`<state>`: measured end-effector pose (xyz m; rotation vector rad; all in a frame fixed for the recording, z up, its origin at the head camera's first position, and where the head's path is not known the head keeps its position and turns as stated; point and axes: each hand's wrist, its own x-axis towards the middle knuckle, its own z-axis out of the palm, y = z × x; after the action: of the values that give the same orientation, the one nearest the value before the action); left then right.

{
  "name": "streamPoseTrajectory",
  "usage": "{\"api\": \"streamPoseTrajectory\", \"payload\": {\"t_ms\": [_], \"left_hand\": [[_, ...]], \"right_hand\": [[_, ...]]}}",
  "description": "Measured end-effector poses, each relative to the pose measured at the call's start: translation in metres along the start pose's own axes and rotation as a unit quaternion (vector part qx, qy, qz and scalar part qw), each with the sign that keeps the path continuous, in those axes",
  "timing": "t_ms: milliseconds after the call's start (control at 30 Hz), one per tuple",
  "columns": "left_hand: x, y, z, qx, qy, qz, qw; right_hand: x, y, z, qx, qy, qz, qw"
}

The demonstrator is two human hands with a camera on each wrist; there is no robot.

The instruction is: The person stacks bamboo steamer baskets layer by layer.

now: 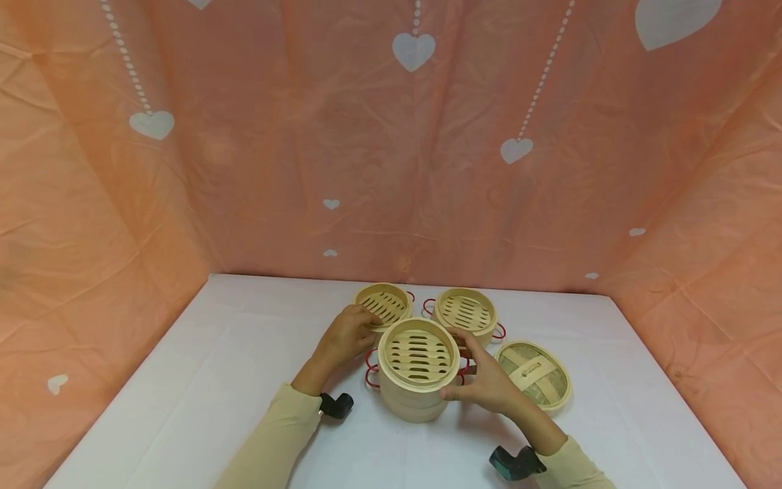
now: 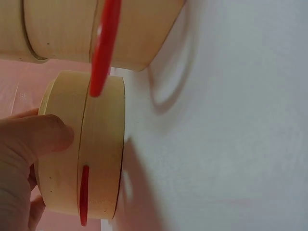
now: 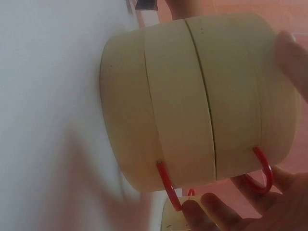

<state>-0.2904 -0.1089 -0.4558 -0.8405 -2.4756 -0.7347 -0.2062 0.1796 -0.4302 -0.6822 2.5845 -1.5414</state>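
Observation:
Two bamboo steamer baskets (image 1: 418, 401) stand stacked at the front, with a slatted floor showing in the upper one and red handles at their sides. My right hand (image 1: 489, 380) holds the upper basket's right side, the thumb at the front and the fingers behind near the red handles (image 3: 262, 168). Behind and to the left is another bamboo steamer basket (image 1: 383, 305). My left hand (image 1: 348, 333) grips its near left side; in the left wrist view the thumb lies on the wall of this basket (image 2: 103, 144). Its other fingers are partly hidden.
A third slatted steamer basket (image 1: 467, 311) with red handles stands at the back right. The woven bamboo lid (image 1: 534, 375) lies to the right of my right hand. White cloth covers the table (image 1: 244, 353); an orange curtain (image 1: 366, 136) with white hearts encloses it.

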Motion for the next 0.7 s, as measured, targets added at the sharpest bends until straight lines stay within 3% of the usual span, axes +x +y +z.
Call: {"api": "streamPoseTrajectory", "payload": {"t_ms": [167,367,700], "left_hand": [[-0.002,0.001,-0.001,0.006,0.017,0.012,0.9998],[-0.002,0.003,-0.008,-0.005,0.041,0.001,0.9991],[-0.001,0.014,-0.032,-0.033,0.093,-0.016,0.9950]], "right_hand": [[0.001,0.000,0.000,0.002,-0.005,-0.003,1.000],[0.000,-0.002,0.000,0.008,-0.003,-0.001,1.000],[0.000,-0.002,-0.001,0.010,-0.005,-0.005,1.000]]}}
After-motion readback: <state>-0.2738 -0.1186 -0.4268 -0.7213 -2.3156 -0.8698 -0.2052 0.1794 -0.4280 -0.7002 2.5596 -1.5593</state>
